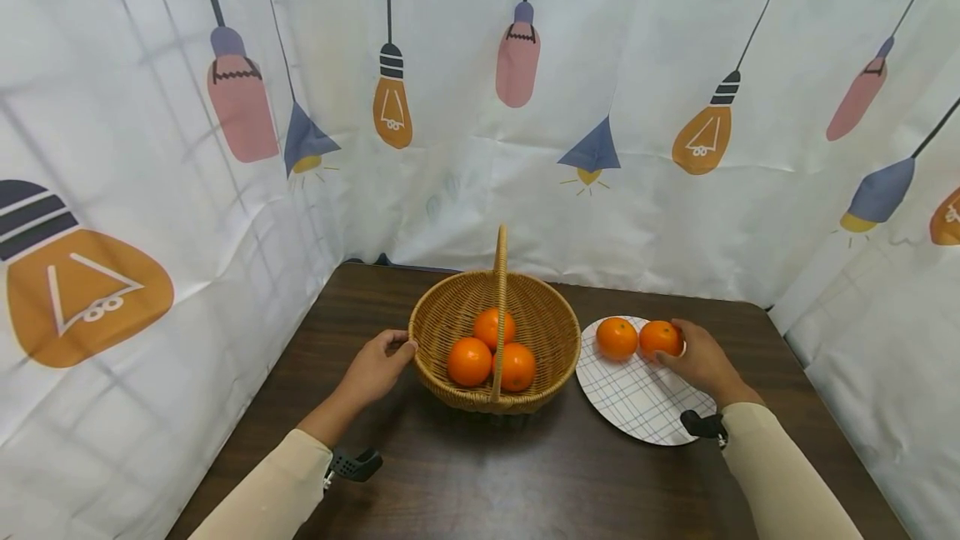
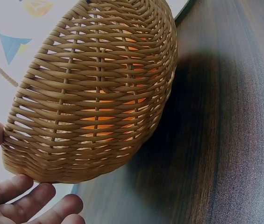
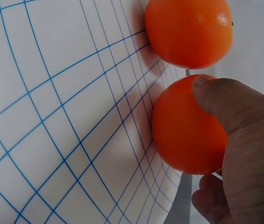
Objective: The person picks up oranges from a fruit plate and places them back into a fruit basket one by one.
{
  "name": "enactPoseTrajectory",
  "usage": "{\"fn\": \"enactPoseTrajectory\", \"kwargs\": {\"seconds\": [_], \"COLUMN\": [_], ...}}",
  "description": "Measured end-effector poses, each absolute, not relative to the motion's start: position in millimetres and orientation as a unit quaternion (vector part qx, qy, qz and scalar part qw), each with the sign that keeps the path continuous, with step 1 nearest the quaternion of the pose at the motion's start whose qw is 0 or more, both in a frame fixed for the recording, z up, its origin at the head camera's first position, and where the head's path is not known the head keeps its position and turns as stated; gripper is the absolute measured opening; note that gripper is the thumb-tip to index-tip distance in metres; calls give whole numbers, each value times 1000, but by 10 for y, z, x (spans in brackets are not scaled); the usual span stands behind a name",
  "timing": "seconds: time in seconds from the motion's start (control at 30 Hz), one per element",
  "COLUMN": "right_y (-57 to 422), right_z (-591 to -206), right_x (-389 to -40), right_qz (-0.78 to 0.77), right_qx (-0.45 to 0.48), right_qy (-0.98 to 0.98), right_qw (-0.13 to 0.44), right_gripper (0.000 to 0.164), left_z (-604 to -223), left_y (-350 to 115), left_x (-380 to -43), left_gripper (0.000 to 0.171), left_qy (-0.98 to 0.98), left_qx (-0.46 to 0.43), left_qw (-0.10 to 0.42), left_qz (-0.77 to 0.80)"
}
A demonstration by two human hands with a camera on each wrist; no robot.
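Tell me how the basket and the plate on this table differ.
The basket is brown and woven, while the plate is white with blue lines. The basket is deep with a tall handle, whereas the plate is shallow with none. The basket contains three orange fruits; two are at the plate, one gripped by the right hand. Both rest on the dark table.

white lamp-printed cloth (image 1: 465, 190) backs a dark table (image 1: 480, 473).
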State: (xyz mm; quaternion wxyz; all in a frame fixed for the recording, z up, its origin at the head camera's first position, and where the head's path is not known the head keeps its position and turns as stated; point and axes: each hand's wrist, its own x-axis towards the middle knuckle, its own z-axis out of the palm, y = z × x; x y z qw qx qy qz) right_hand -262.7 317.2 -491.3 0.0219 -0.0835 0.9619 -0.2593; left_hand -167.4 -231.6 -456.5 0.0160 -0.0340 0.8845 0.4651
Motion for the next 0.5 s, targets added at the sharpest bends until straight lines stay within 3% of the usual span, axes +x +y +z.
{"fn": "enactPoseTrajectory", "kwargs": {"seconds": [0.5], "right_y": [3171], "right_z": [-4905], "right_x": [-2586], "right_qz": [-280], "right_qx": [-75], "right_qy": [957], "right_qw": [22], "right_gripper": [84], "left_z": [-4549], "left_y": [-2310], "left_x": [-1651], "left_gripper": [49], "left_qy": [883], "left_qx": [-37], "left_qw": [19], "left_qz": [468]}}
